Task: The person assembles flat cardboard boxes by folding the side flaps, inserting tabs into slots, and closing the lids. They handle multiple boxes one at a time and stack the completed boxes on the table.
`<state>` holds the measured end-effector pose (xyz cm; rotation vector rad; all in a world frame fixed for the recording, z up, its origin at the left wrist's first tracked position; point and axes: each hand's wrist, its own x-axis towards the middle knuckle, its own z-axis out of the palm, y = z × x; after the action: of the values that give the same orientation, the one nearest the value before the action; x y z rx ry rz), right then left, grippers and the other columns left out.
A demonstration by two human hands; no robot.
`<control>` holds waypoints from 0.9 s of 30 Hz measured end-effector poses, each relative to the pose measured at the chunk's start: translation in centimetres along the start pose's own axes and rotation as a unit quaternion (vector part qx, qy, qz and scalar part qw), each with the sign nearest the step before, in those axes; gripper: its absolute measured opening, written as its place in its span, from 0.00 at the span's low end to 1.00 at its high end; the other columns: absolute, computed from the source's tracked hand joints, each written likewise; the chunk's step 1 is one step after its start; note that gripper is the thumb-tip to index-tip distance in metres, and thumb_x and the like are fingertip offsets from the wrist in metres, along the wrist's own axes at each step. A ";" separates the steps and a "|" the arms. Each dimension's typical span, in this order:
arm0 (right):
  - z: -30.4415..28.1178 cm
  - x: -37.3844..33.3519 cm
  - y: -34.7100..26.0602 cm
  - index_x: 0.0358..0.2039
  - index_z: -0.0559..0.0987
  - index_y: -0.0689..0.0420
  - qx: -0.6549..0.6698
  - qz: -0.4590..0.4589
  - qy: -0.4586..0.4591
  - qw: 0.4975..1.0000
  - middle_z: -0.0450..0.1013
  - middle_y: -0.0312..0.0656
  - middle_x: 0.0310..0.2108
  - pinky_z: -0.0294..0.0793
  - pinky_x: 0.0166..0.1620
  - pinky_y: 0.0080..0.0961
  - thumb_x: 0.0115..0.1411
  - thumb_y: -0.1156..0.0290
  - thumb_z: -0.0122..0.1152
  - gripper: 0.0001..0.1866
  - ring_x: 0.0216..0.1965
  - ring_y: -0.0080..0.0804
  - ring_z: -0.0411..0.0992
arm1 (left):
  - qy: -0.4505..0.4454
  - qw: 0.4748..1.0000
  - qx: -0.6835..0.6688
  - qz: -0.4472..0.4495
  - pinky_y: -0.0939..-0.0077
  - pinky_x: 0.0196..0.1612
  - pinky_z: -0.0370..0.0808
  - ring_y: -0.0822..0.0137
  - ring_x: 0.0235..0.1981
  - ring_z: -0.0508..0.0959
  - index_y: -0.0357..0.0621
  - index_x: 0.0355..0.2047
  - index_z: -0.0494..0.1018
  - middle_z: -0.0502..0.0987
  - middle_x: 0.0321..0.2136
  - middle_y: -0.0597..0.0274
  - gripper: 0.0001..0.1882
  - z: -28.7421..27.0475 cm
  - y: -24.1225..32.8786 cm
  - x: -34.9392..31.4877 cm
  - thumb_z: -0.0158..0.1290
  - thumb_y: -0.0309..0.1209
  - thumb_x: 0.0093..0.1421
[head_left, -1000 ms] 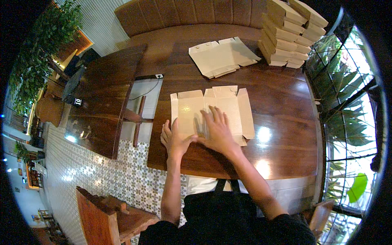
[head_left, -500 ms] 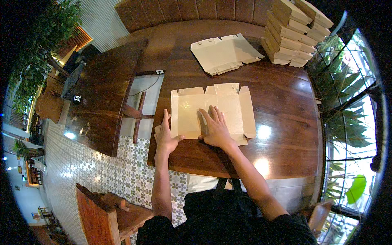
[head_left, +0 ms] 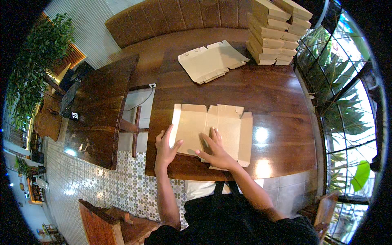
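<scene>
A brown cardboard box blank lies unfolded on the dark wooden table, with flaps along its sides and a crease down its middle. At its left edge my left hand stands with thumb and fingers apart, touching the narrow side flap. This flap looks bright; I cannot tell how far it is tilted. My right hand rests with spread fingers on the near middle of the blank, by the crease. Neither hand grips anything.
Beyond lies another flat cardboard blank. A tall stack of folded cardboard boxes rises at the table's far right. A second wooden table stands to the left across a gap, with a wooden chair at the lower left.
The whole view has shifted, with the tables sitting lower in it. My left hand has moved up along the blank's left flap. My right hand stays on the blank, its fingers spread wider.
</scene>
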<state>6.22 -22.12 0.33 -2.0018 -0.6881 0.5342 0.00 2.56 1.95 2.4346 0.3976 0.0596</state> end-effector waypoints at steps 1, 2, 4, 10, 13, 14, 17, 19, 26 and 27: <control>-0.6 -0.3 0.0 0.75 0.59 0.59 0.031 0.007 0.002 0.999 0.29 0.71 0.77 0.29 0.77 0.51 0.67 0.39 0.60 0.48 0.79 0.60 0.21 | -0.020 0.999 -0.039 0.003 0.49 0.70 0.63 0.44 0.73 0.60 0.52 0.74 0.60 0.64 0.72 0.47 0.42 -0.8 0.8 0.4 0.65 0.44 0.64; -1.1 -0.5 0.1 0.75 0.59 0.59 0.037 0.009 0.005 0.999 0.29 0.71 0.77 0.28 0.77 0.52 0.67 0.38 0.60 0.48 0.79 0.59 0.20 | -0.034 0.995 -0.091 0.013 0.50 0.70 0.63 0.45 0.73 0.61 0.51 0.74 0.60 0.64 0.71 0.46 0.41 -1.4 1.8 0.9 0.65 0.43 0.65; -2.1 -1.2 0.4 0.75 0.58 0.59 0.043 0.015 0.023 0.999 0.28 0.71 0.77 0.27 0.77 0.52 0.67 0.38 0.59 0.49 0.79 0.59 0.19 | -0.074 0.978 -0.194 0.019 0.53 0.70 0.65 0.47 0.72 0.64 0.51 0.73 0.60 0.65 0.71 0.45 0.40 -1.5 3.9 1.3 0.64 0.41 0.65; -1.5 -1.1 1.4 0.75 0.58 0.60 -0.084 0.031 0.058 0.994 0.27 0.68 0.78 0.23 0.76 0.54 0.67 0.38 0.60 0.49 0.79 0.60 0.18 | -0.059 0.990 -0.032 0.127 0.57 0.74 0.60 0.49 0.75 0.59 0.49 0.74 0.58 0.57 0.74 0.45 0.38 1.6 6.9 2.7 0.59 0.40 0.69; -1.3 -1.1 1.6 0.75 0.58 0.60 -0.125 0.021 0.047 0.991 0.27 0.67 0.78 0.21 0.76 0.55 0.66 0.38 0.60 0.50 0.78 0.63 0.17 | -0.068 0.993 0.038 0.085 0.53 0.76 0.56 0.48 0.77 0.53 0.50 0.75 0.57 0.52 0.77 0.47 0.39 2.8 5.5 3.3 0.58 0.41 0.68; -1.3 -1.2 1.6 0.75 0.58 0.60 -0.127 0.007 0.051 0.991 0.27 0.69 0.77 0.22 0.76 0.57 0.65 0.39 0.62 0.50 0.78 0.65 0.18 | -0.069 0.992 0.064 0.079 0.52 0.76 0.55 0.48 0.78 0.51 0.51 0.75 0.57 0.51 0.77 0.47 0.40 3.0 4.9 3.3 0.59 0.42 0.67; -1.7 -1.6 1.9 0.75 0.58 0.60 -0.082 0.008 0.069 0.994 0.29 0.71 0.77 0.27 0.76 0.59 0.65 0.44 0.65 0.48 0.78 0.65 0.20 | -0.075 0.990 0.081 0.091 0.47 0.76 0.51 0.45 0.78 0.46 0.51 0.76 0.55 0.48 0.78 0.46 0.43 2.7 3.2 3.4 0.60 0.44 0.66; -2.8 -1.9 2.4 0.75 0.59 0.61 -0.039 0.029 0.105 0.993 0.29 0.73 0.77 0.32 0.76 0.58 0.65 0.47 0.67 0.48 0.79 0.65 0.22 | -0.079 0.987 0.090 0.108 0.44 0.76 0.49 0.43 0.79 0.44 0.52 0.77 0.53 0.46 0.78 0.44 0.45 2.4 2.5 3.4 0.61 0.47 0.65; -9.1 -2.2 2.5 0.74 0.60 0.59 0.026 0.076 0.169 0.982 0.40 0.70 0.77 0.44 0.77 0.49 0.66 0.51 0.67 0.44 0.79 0.61 0.36 | -0.082 0.974 0.199 0.067 0.44 0.78 0.33 0.43 0.79 0.33 0.38 0.78 0.42 0.34 0.78 0.37 0.57 4.2 3.1 0.0 0.48 0.69 0.65; -9.9 -2.9 2.1 0.74 0.60 0.60 0.040 0.076 0.181 0.980 0.42 0.70 0.76 0.45 0.77 0.49 0.66 0.50 0.67 0.44 0.79 0.61 0.38 | -0.062 0.975 0.207 0.047 0.43 0.78 0.33 0.41 0.79 0.32 0.37 0.78 0.42 0.34 0.77 0.34 0.57 4.6 3.5 -1.4 0.48 0.68 0.65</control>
<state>10.65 -31.11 3.54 -2.0143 -0.2881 0.2691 0.27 -3.25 0.67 2.8490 0.2558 -0.1495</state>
